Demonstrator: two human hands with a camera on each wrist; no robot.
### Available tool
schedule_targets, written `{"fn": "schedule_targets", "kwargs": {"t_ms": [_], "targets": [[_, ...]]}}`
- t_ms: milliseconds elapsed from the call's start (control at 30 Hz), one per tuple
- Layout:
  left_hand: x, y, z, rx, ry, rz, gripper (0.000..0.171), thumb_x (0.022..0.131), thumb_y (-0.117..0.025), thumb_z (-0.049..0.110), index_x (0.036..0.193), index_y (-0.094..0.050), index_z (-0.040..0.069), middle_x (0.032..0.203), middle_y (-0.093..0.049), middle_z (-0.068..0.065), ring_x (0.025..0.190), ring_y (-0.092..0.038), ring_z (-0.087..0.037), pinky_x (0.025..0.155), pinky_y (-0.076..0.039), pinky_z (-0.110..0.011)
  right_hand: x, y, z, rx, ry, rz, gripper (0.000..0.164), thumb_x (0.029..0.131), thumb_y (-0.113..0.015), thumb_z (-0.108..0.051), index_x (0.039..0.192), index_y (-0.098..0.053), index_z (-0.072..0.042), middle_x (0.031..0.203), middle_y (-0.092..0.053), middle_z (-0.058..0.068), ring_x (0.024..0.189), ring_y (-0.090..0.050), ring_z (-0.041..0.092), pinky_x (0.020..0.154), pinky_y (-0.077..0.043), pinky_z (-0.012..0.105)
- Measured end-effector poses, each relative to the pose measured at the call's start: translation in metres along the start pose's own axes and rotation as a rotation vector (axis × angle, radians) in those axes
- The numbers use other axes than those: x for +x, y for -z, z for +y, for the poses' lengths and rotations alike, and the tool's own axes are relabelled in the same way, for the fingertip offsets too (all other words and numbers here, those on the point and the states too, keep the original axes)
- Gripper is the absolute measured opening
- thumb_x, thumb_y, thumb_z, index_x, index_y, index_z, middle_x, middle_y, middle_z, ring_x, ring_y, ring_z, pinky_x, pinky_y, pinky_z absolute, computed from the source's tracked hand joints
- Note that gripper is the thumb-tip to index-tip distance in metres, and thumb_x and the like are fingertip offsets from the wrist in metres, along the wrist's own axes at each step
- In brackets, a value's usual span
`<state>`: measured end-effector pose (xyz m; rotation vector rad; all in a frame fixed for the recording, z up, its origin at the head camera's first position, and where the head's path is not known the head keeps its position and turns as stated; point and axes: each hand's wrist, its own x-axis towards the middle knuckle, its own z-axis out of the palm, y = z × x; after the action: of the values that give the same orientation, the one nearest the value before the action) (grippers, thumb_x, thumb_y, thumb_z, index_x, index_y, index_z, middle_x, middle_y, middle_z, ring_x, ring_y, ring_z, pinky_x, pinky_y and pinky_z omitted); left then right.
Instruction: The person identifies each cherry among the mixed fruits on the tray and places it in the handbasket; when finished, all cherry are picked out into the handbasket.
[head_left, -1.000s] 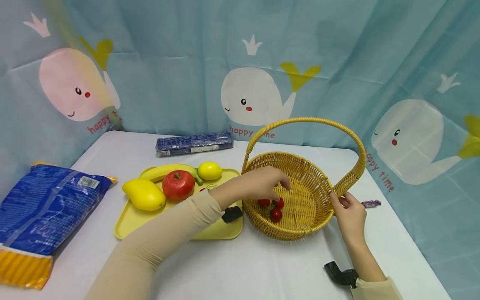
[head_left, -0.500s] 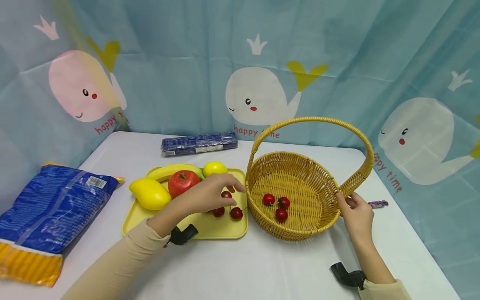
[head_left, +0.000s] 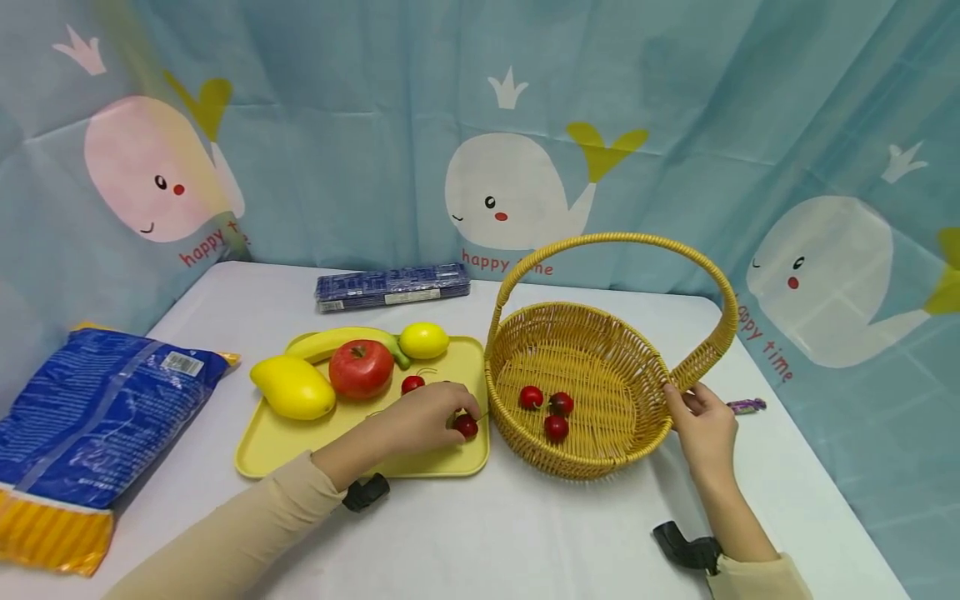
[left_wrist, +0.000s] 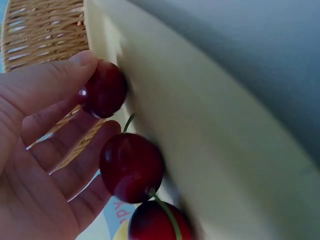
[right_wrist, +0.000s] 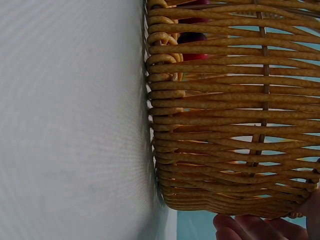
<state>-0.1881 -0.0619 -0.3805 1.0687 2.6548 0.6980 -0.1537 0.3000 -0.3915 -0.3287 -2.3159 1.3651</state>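
My left hand is over the right side of the yellow tray, its thumb and fingertips pinching a dark red cherry. In the left wrist view, the thumb lies against this cherry, near the tray's wall, with two more cherries close below it. Another cherry lies beside the red apple; the hand partly hides the tray. My right hand grips the rim of the wicker basket at the foot of its handle. Three cherries lie inside the basket.
The tray also bears a banana, a lemon and a yellow mango-like fruit. Behind it lies a flat blue package. A big blue bag is at left. A small purple wrapped item lies right of the basket.
My left hand has moved left from inside the basket to the tray, then down onto a cherry, which it now pinches. The right hand keeps its grip on the basket.
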Motion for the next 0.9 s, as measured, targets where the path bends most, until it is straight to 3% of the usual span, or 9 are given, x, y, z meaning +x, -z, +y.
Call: {"fn": "schedule_targets", "kwargs": {"t_ms": [200,400,700,900], "targets": [[0.001,-0.004,0.005,0.048,-0.004,-0.026,0.024,0.078,-0.071,0.015,0.101,-0.067,0.015,0.100,-0.061,0.005,0.091,-0.053,-0.010,0.087,-0.045,-0.030,-0.001,-0.001,-0.001,-0.002,0.004,-0.004,0.043,0.091,-0.057,-0.027,0.120,-0.056,0.004,0.108,-0.062,0.027,0.066,-0.055,-0.013,0.056,-0.049,0.011],[-0.003,0.002,0.009,0.046,0.008,0.009,0.025,0.077,-0.071,0.012,0.101,-0.068,0.014,0.098,-0.061,0.006,0.089,-0.054,-0.010,0.084,-0.046,-0.029,-0.001,0.000,-0.002,-0.003,0.013,-0.001,0.043,0.091,-0.057,-0.026,0.121,-0.056,0.005,0.106,-0.062,0.028,0.065,-0.055,-0.013,0.056,-0.048,0.010],[-0.026,0.022,0.013,0.046,-0.034,0.080,0.023,0.079,-0.071,0.014,0.101,-0.067,0.015,0.096,-0.060,0.008,0.086,-0.053,-0.008,0.081,-0.048,-0.027,-0.001,0.000,-0.001,-0.014,0.014,0.003,0.042,0.091,-0.057,-0.026,0.120,-0.056,0.005,0.106,-0.062,0.027,0.064,-0.055,-0.013,0.055,-0.048,0.011],[-0.038,0.045,0.027,0.040,-0.090,0.145,0.027,0.079,-0.073,0.016,0.104,-0.065,0.021,0.101,-0.060,0.011,0.089,-0.054,-0.004,0.079,-0.049,-0.024,0.000,-0.001,-0.002,-0.011,0.013,-0.004,0.043,0.091,-0.057,-0.027,0.120,-0.056,0.005,0.106,-0.062,0.027,0.066,-0.056,-0.012,0.056,-0.049,0.011]]}}
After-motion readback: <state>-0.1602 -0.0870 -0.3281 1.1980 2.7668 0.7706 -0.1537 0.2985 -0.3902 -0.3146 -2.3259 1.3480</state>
